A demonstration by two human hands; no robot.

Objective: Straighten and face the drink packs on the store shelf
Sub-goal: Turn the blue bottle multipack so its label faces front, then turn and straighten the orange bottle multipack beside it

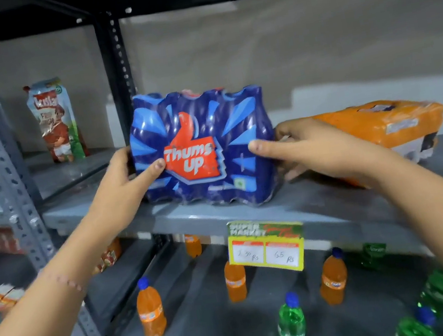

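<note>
Two bare hands grip one shrink-wrapped blue pack of bottles standing upright on the grey metal shelf. Film is glossy and creased, moulded into scallops over the bottle shoulders at top and the bases at bottom; front shows a red thumbs-up logo reading "Thums Up", facing the camera. Left hand: fingers curled round the pack's left edge, thumb flat on the front face just beside the logo. Right hand: thumb on the front face at the right, fingers wrapped behind the right edge; both closed on the pack. Orange pack, also film-wrapped, lies flat on its side just right of the blue one, behind the right hand; whether the two touch, cannot tell. Yellow-edged paper price tag hangs from the shelf lip below. Lower shelf: single plastic bottles, orange and green, standing apart. Upright foil-like juice pouch on the neighbouring bay, left.
</note>
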